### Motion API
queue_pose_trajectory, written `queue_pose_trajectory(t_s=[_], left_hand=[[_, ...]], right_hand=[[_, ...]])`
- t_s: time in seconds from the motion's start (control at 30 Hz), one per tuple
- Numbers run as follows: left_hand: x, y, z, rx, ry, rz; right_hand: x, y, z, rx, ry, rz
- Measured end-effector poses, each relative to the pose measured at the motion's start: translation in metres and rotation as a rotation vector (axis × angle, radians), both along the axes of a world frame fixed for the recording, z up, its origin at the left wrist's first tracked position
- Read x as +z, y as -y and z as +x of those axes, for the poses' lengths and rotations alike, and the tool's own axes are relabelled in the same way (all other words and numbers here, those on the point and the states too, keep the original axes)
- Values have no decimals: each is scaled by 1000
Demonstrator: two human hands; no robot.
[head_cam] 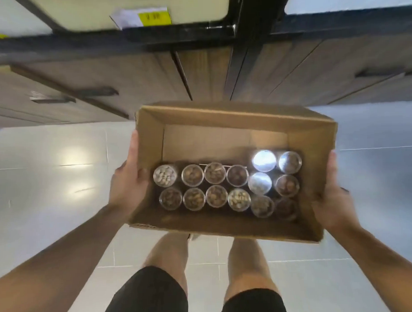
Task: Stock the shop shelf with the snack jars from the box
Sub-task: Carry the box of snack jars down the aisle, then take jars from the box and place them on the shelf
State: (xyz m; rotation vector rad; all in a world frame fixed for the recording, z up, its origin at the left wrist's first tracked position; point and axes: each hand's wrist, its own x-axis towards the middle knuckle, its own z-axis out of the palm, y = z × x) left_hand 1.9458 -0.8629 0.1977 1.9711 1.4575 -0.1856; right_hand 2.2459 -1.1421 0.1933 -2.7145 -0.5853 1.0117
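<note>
I hold an open brown cardboard box in front of me, above the floor. My left hand grips its left wall with the thumb over the rim. My right hand grips the right wall the same way. Several clear snack jars with see-through lids stand upright in the near half of the box, filled with brown and pale nuts. Light glares off the lids of the jars at the right. The far half of the box floor is bare cardboard.
Wood-grain cabinet doors with dark handles run along the wall ahead, under a dark shelf edge. A yellow price tag hangs on a pale panel above. Glossy white floor tiles lie below; my legs show under the box.
</note>
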Motion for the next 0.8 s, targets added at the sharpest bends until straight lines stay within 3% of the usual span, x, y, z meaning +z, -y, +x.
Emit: queue_pose_trajectory(t_s=[0.33, 0.8], left_hand=[[-160, 48, 27, 112, -45, 47], [-336, 25, 14, 133, -133, 70]], right_hand=[[-155, -8, 48, 54, -29, -79], [-312, -38, 33, 69, -17, -96]])
